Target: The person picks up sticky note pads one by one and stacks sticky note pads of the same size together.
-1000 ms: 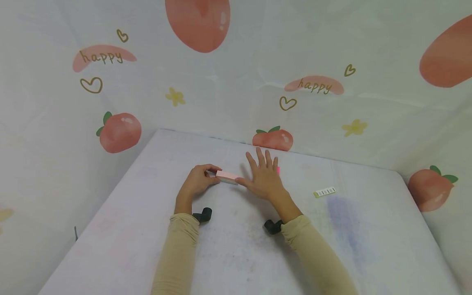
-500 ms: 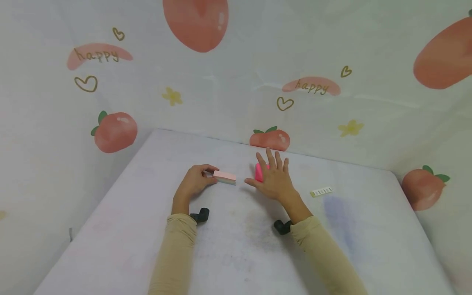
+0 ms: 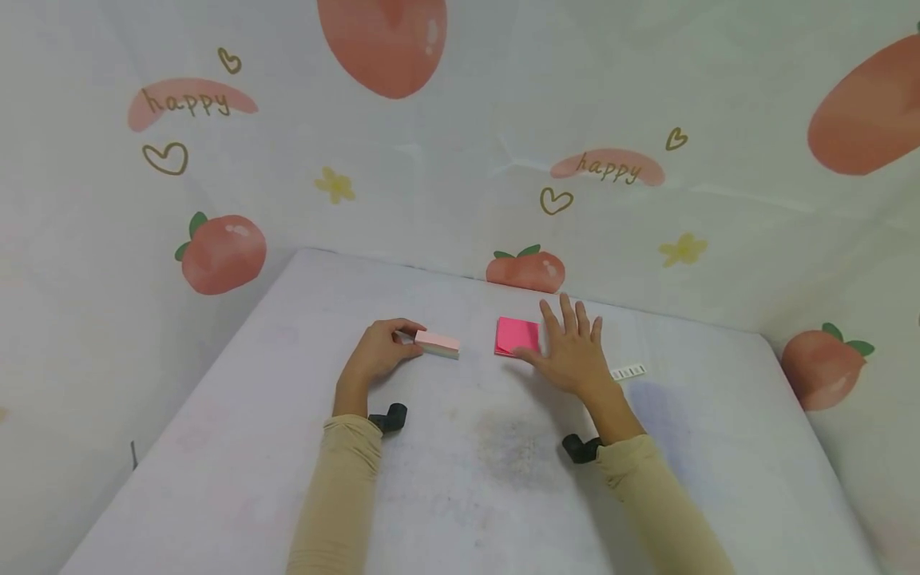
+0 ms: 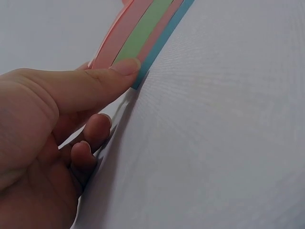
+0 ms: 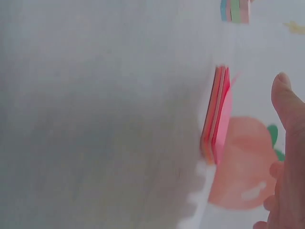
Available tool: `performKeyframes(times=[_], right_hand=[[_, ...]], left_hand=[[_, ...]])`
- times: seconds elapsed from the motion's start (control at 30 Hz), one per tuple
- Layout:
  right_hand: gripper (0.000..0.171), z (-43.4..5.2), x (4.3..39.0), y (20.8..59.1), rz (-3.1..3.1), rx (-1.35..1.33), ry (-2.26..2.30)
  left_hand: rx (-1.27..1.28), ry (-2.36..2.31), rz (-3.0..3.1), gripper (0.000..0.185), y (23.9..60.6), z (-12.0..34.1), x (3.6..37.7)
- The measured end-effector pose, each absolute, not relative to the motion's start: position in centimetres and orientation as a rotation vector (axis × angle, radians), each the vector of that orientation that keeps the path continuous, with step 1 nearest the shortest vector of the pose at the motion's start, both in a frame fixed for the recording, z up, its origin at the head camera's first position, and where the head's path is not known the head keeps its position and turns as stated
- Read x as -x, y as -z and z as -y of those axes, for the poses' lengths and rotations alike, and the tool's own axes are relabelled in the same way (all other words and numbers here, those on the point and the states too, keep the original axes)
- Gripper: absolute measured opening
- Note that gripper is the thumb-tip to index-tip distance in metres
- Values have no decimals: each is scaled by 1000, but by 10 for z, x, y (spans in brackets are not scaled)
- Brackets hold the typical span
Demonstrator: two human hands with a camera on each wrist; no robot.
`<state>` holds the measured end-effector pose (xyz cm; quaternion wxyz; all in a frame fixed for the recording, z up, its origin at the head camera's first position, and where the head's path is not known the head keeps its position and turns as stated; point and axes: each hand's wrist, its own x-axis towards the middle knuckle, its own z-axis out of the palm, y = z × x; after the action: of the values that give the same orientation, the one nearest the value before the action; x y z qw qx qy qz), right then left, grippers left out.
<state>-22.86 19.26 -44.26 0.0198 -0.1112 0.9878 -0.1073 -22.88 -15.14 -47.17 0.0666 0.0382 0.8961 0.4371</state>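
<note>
Left hand (image 3: 377,351): fingers pinch the striped pastel note pad (image 3: 438,343) at its 9 o'clock end, steadying it on the tabletop (image 3: 460,479).
Right hand (image 3: 571,351): fingers spread flat, thumb beside the pink note pad (image 3: 516,335), at its 3 o'clock.
Beyond: barcode label (image 3: 628,372), peach-print backdrop (image 3: 525,271).

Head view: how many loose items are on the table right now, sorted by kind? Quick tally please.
Multicolour sticky-note pad, held by the left hand: 1
Bright pink sticky-note pad, beside the right hand: 1
Barcode label strip: 1
Total: 3
</note>
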Motion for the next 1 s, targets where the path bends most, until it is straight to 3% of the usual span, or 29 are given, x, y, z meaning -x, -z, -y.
performKeyframes(times=[1.0], right_hand=[[104,-297,200,434,-2997,152,327]], left_hand=[[-105,-1312,-2703,37,473,151,230]])
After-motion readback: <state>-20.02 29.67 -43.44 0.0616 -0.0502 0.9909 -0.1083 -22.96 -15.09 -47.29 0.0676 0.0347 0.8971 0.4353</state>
